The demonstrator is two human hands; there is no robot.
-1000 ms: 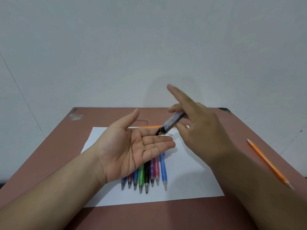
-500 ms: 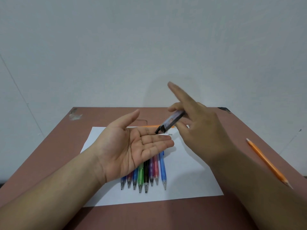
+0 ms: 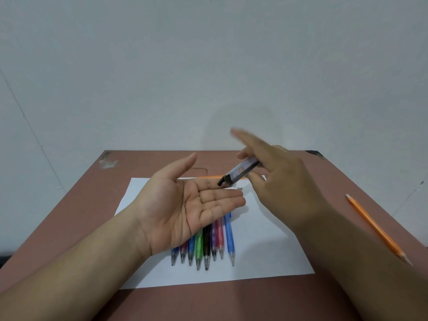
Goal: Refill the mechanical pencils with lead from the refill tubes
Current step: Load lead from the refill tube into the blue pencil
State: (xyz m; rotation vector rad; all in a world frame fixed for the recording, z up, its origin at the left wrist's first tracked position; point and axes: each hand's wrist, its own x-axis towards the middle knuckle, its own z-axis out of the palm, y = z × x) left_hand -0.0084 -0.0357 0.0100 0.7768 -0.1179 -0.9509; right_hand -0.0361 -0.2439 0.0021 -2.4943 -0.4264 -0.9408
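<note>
My left hand [image 3: 185,209] is held palm up above the paper, fingers straight and together, nothing visible in it. My right hand [image 3: 282,184] grips a dark lead refill tube [image 3: 240,171], tilted with its open black cap end pointing down just over my left fingertips; the right index finger is raised and blurred. Several colourful mechanical pencils [image 3: 206,249] lie side by side on the white paper [image 3: 266,256], tips toward me, their upper ends hidden under my left hand.
The paper lies on a reddish-brown table [image 3: 231,302] against a white wall. An orange wooden pencil [image 3: 375,227] lies at the right of the table. Another orange pencil [image 3: 208,177] shows behind my left hand. A small grey bit [image 3: 240,188] lies on the paper.
The raised right index finger has moved and is now blurred. The tube and my left palm have stayed almost in place.
</note>
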